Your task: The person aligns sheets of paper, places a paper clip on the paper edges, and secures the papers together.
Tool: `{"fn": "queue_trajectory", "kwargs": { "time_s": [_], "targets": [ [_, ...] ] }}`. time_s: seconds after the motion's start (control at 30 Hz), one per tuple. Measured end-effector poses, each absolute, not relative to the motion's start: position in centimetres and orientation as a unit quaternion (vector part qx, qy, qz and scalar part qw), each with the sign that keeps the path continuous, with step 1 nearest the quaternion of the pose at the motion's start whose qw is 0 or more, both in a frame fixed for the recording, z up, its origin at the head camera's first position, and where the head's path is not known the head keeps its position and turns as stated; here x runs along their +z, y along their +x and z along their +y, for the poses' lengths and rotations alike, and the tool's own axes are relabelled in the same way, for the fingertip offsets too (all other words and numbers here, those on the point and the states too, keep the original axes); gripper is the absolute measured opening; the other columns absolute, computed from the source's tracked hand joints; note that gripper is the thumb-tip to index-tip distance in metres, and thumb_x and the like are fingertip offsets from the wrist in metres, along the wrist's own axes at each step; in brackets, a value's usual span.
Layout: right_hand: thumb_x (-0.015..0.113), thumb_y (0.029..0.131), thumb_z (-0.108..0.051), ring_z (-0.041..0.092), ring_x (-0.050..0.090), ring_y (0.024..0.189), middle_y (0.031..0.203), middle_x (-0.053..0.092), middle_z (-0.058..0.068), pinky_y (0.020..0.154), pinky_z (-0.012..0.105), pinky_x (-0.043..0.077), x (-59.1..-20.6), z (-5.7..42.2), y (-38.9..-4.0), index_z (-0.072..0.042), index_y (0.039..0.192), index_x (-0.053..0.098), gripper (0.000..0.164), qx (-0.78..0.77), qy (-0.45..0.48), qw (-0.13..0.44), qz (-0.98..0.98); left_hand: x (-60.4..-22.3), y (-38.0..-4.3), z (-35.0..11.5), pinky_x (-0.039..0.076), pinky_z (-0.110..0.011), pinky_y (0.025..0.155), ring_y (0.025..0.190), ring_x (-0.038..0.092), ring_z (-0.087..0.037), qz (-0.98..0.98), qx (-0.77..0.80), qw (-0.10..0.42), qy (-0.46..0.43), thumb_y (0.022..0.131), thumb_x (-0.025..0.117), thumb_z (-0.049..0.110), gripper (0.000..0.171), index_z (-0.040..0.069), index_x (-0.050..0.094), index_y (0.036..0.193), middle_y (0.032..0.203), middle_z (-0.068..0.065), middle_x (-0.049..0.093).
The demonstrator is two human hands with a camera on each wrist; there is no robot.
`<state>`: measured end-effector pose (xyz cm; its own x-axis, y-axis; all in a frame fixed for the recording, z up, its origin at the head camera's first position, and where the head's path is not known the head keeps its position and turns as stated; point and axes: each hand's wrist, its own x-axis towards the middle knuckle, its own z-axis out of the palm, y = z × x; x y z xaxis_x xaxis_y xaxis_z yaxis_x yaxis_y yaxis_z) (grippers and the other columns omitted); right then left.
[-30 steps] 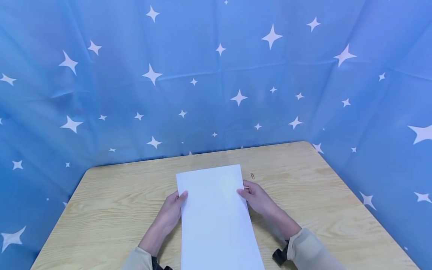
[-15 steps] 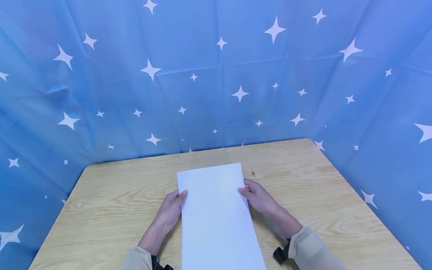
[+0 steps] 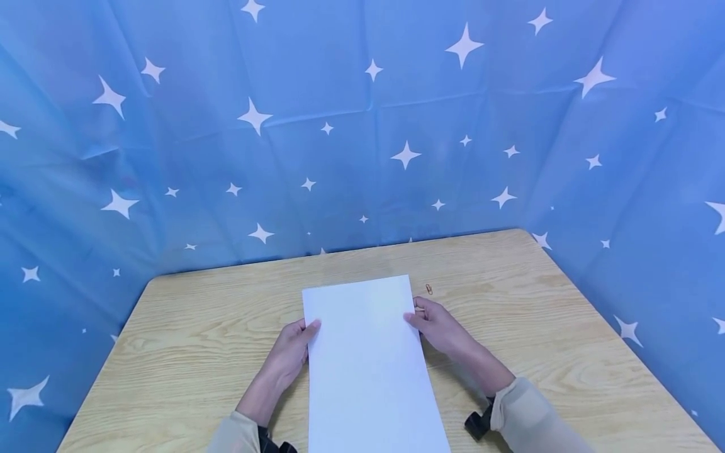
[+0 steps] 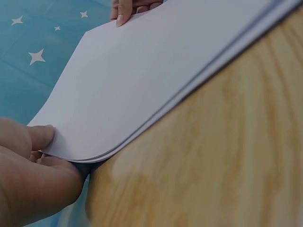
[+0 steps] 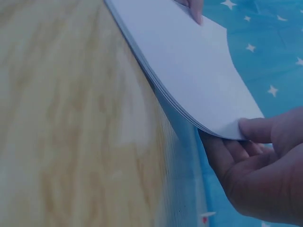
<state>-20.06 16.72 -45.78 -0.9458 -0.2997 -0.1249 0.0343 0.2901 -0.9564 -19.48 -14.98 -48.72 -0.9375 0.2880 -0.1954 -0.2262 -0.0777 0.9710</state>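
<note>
A stack of white paper sheets [image 3: 368, 371] reaches from the bottom of the head view toward the table's middle. My left hand [image 3: 287, 352] pinches its left edge near the far end, thumb on top and fingers underneath. On the opposite edge my right hand [image 3: 444, 330] grips the stack the same way. Several layered sheet edges show along the paper [image 5: 184, 61] in the right wrist view, where its far end curves up off the table. In the left wrist view the paper [image 4: 128, 80] bends beside my left thumb. A copper-coloured paper clip [image 3: 428, 289] lies just beyond my right hand.
The wood-grain table [image 3: 198, 340] has rounded far corners. Behind it and on both sides hangs a blue curtain [image 3: 340, 157] with white stars. A black wrist device [image 3: 478, 425] sits at my right cuff.
The head view has shifted slightly, so the table and curtain stars sit a little differently in it. Both hands keep their hold on the paper stack.
</note>
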Motion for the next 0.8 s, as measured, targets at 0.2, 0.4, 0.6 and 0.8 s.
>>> {"fn": "queue_trajectory", "kwargs": {
  "time_s": [0.2, 0.4, 0.6, 0.8],
  "targets": [
    [0.050, 0.103, -0.015, 0.022, 0.060, 0.076, 0.086, 0.066, 0.008, 0.063, 0.031, 0.049, -45.79, 16.62, -20.11, -0.003, 0.124, 0.055, 0.025, -0.576, -0.076, 0.142, 0.801, -48.88, -19.65, -15.08, 0.050, -0.031, 0.082, 0.096, 0.061, -0.022, 0.660, 0.733, 0.166, 0.016, 0.105, 0.044, 0.021, 0.036, -0.004, 0.051, 0.131, 0.112, -0.015, 0.063],
    [0.052, 0.101, -0.013, 0.018, 0.046, 0.062, 0.067, 0.048, 0.002, 0.051, 0.024, 0.036, -45.98, 16.66, -20.20, -0.001, 0.118, 0.058, 0.021, -0.564, -0.078, 0.137, 0.810, -49.00, -19.70, -15.18, 0.051, -0.029, 0.081, 0.094, 0.061, -0.021, 0.652, 0.737, 0.177, 0.015, 0.105, 0.043, 0.018, 0.035, -0.004, 0.050, 0.132, 0.112, -0.015, 0.063],
    [0.055, 0.100, -0.015, 0.014, 0.035, 0.055, 0.062, 0.038, -0.001, 0.049, 0.023, 0.031, -46.07, 16.70, -20.36, -0.002, 0.100, 0.056, 0.013, -0.545, -0.085, 0.134, 0.823, -48.97, -19.71, -15.25, 0.052, -0.033, 0.084, 0.101, 0.062, -0.025, 0.644, 0.743, 0.184, 0.022, 0.106, 0.041, 0.016, 0.036, -0.005, 0.046, 0.134, 0.117, -0.016, 0.062],
    [0.055, 0.101, -0.017, 0.018, 0.050, 0.068, 0.073, 0.051, 0.004, 0.057, 0.028, 0.045, -46.28, 16.92, -20.62, -0.002, 0.089, 0.056, 0.019, -0.532, -0.097, 0.133, 0.830, -49.14, -19.74, -15.29, 0.051, -0.034, 0.085, 0.103, 0.061, -0.025, 0.645, 0.741, 0.185, 0.026, 0.106, 0.041, 0.017, 0.036, -0.005, 0.046, 0.134, 0.118, -0.016, 0.061]
  ]
}}
